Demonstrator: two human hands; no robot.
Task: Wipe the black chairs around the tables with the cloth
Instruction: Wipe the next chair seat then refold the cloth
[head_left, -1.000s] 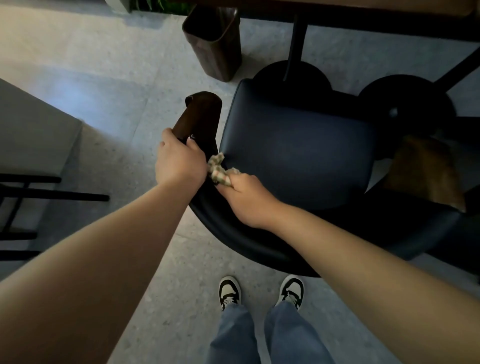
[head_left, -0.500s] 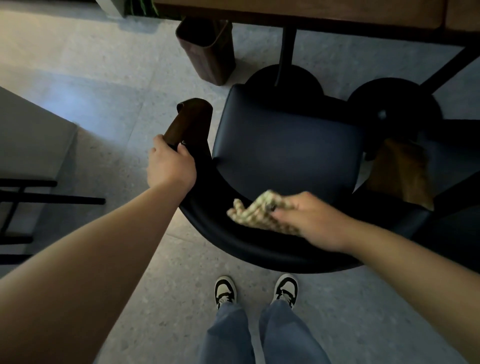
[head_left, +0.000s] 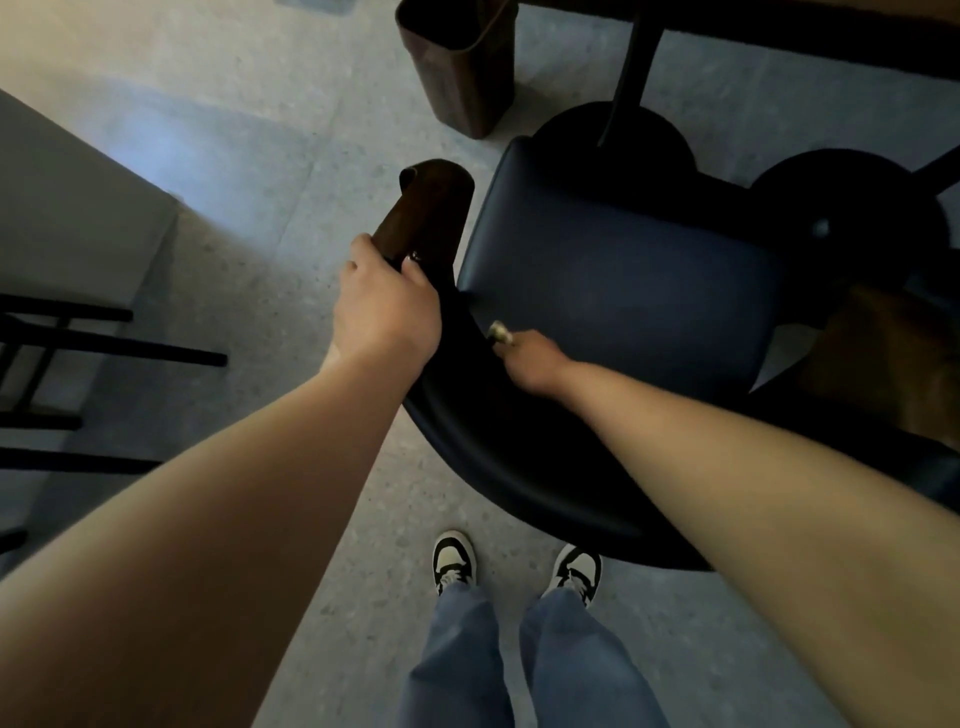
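Observation:
A black chair (head_left: 613, 291) with a curved backrest and a brown wooden armrest end (head_left: 423, 213) stands right in front of me. My left hand (head_left: 384, 306) grips the left armrest where the wood meets the black backrest. My right hand (head_left: 527, 356) holds the pale checked cloth (head_left: 500, 331) low against the inner left side of the backrest, at the seat's near left corner. Only a small tip of the cloth shows past my fingers.
A brown bin (head_left: 460, 62) stands on the floor beyond the chair, beside a dark table with round black bases (head_left: 613, 130). A second chair's brown armrest (head_left: 893, 364) is at the right. A grey table (head_left: 62, 208) and black chair legs (head_left: 104, 353) lie left.
My right hand swept the cloth from the middle of the backrest back to its left end. The cloth is now bunched up in the hand. My left hand stayed on the armrest.

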